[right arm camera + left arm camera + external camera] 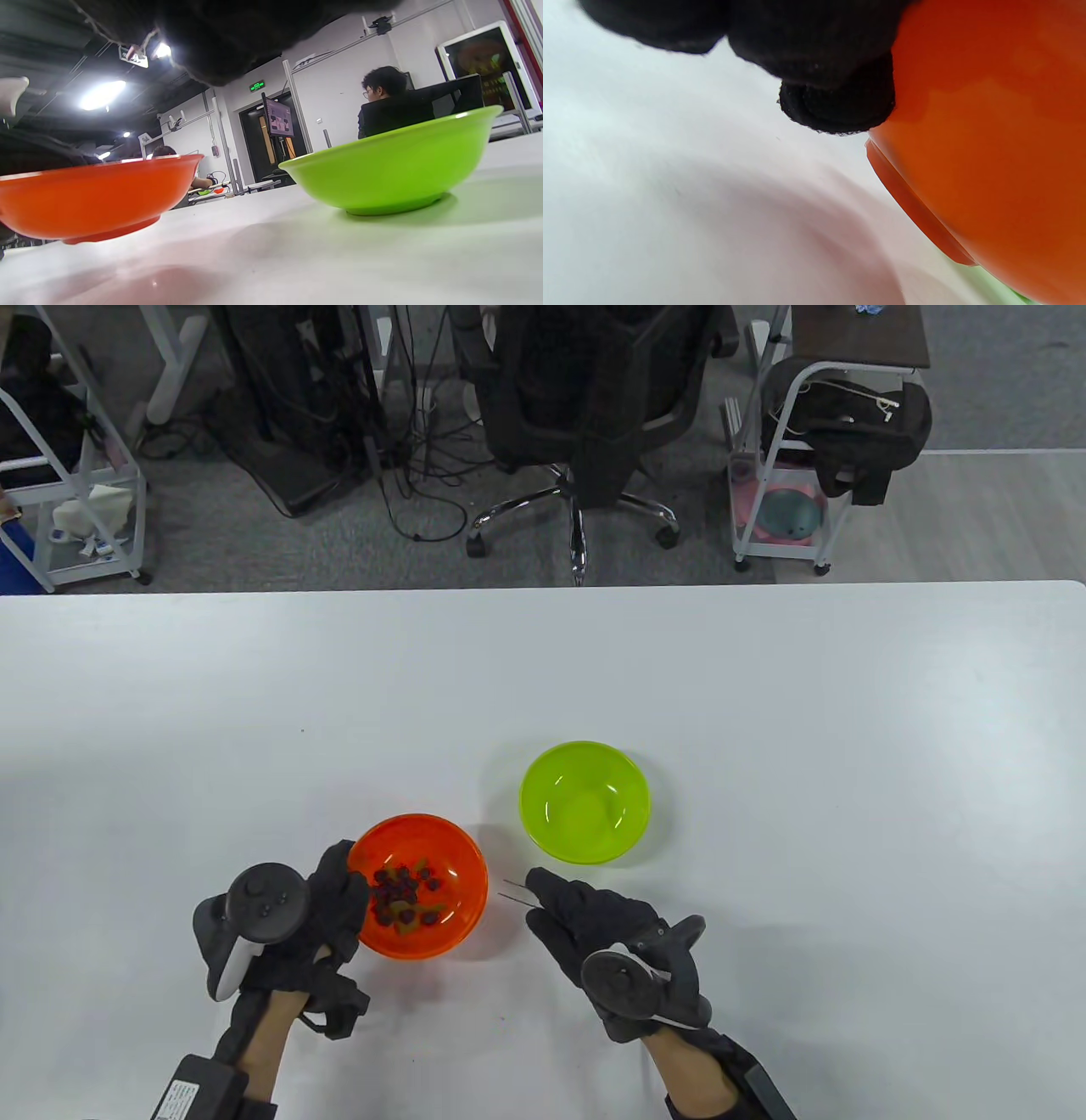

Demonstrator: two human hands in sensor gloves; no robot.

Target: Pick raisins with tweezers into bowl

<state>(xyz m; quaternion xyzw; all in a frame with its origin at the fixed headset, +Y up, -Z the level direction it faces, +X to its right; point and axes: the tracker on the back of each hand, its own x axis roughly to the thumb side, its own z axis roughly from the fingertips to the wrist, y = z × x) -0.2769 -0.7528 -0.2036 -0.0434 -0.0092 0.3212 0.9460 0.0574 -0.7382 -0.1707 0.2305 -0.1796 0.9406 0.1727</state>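
The left hand (327, 912) reaches in from the near-left, fingers curled against the orange bowl (450, 899) holding raisins (405, 895). Right hand (585, 916) lies low, pinching tweezers (514, 892) between both bowls; green bowl (584, 802) sits farther right.

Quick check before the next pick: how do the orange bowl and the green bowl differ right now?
The orange bowl holds raisins; the green bowl looks empty. The left hand grips the orange bowl's rim; nothing touches the green bowl. The orange bowl sits nearer the person and to the left, the green bowl farther and to the right. In the right wrist view the orange bowl looks tilted off the table, the green bowl flat. Both are round, plastic-looking and similar in size.
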